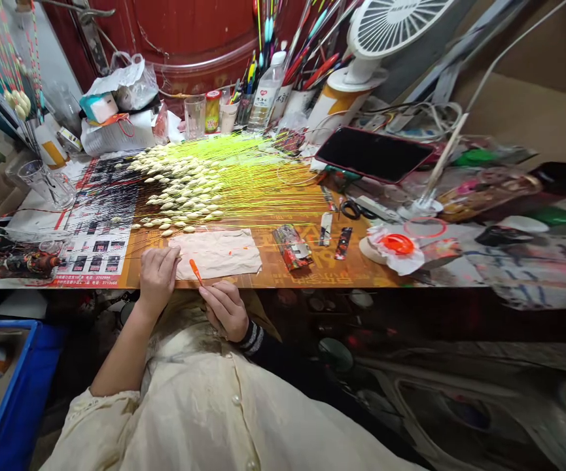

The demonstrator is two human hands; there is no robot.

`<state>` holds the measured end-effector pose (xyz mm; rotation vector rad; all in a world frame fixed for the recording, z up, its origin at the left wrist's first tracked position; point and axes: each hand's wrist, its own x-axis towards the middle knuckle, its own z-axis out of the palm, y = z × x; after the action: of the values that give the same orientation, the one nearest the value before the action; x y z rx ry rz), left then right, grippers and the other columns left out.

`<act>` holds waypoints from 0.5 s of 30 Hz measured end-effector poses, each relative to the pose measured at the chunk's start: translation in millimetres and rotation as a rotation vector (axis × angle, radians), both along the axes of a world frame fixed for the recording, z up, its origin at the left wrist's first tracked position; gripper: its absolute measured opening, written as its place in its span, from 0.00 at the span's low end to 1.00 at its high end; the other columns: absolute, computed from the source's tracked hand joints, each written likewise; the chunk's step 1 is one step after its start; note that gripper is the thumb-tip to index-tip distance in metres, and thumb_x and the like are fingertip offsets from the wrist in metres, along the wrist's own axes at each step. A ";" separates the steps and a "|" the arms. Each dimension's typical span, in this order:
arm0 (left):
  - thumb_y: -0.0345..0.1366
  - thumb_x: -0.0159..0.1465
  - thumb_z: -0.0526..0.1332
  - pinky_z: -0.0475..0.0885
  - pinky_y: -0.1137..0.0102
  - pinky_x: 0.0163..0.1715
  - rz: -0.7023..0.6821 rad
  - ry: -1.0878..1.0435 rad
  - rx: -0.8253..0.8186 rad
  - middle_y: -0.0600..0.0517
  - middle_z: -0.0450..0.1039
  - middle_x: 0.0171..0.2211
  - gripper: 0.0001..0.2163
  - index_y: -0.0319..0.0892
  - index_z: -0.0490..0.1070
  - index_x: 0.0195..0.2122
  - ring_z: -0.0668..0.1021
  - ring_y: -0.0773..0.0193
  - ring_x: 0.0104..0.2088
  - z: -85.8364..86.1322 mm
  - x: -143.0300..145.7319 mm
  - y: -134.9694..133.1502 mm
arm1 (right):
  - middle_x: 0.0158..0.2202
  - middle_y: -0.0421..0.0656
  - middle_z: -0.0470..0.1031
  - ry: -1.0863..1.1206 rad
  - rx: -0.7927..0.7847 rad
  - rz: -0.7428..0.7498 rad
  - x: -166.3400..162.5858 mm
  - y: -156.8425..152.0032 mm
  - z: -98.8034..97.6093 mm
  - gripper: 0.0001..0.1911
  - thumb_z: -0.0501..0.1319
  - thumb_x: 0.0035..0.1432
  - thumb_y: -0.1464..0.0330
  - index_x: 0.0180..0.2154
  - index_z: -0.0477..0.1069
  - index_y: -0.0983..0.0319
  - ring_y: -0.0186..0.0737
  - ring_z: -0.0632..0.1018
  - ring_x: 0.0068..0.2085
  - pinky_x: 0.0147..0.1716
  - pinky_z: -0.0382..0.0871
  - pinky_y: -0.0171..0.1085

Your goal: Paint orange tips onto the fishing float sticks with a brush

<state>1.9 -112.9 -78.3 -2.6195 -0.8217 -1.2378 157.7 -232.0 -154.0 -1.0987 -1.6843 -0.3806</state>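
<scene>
My left hand (pixel 159 276) is at the table's front edge, fingers pinched together at the left side of a pale tissue (pixel 214 254). What it holds, if anything, is too thin to make out. My right hand (pixel 226 309), just below the tissue, pinches a slim orange stick (pixel 195 270) whose thicker end points up and left over the tissue. Small orange marks show on the tissue. Behind it lies a large pile of fishing floats (pixel 184 190) with cream bodies, dark stems to the left and thin yellow-green tips to the right.
Orange paint (pixel 397 244) sits in a paper-lined dish at right. Nearby are a phone (pixel 373 154), black scissors (pixel 350 209) and a small patterned packet (pixel 292 247). A white fan (pixel 395 29), a plastic bottle (pixel 266 95) and a glass mug (pixel 47 183) stand around the pile.
</scene>
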 end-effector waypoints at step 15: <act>0.40 0.69 0.58 0.65 0.65 0.48 0.348 0.238 0.341 0.51 0.79 0.43 0.16 0.48 0.68 0.57 0.75 0.64 0.41 98.9 -107.2 -32.3 | 0.37 0.47 0.82 -0.035 0.108 0.026 4.0 -8.1 -10.2 0.31 0.61 0.60 0.73 0.64 0.63 0.55 0.45 0.82 0.38 0.41 0.77 0.43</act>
<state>-105.3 -145.2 20.6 -2.1823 -0.8831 -0.8655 161.7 -240.1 -164.2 -0.9948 -1.6872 -0.4718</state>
